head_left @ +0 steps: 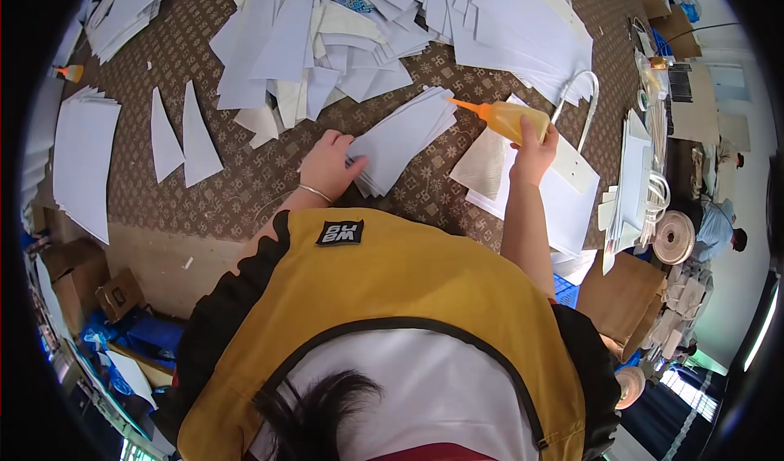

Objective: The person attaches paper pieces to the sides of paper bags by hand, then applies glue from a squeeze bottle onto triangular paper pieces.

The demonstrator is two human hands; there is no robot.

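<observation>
My right hand (pixel 535 146) is wrapped round a squeeze bottle (pixel 508 122) of yellowish liquid. Its orange nozzle points left, with the tip close to the upper right end of a fanned stack of white card pieces (pixel 400 142). At the stack's lower left edge, my left hand (pixel 328 165) has curled fingers and its thumb over the top piece. The undersides of its fingers are hidden. Below my right forearm lie white panels and a beige textured piece (pixel 480 165), beside a white cord handle (pixel 581 110).
A large heap of white cut pieces (pixel 351 40) covers the far part of the patterned table (pixel 245 134). Two narrow curved pieces (pixel 192 134) and a white stack (pixel 86 159) lie left. Cardboard boxes (pixel 621 298), a fan (pixel 674 236) and another person (pixel 717 231) are at the right.
</observation>
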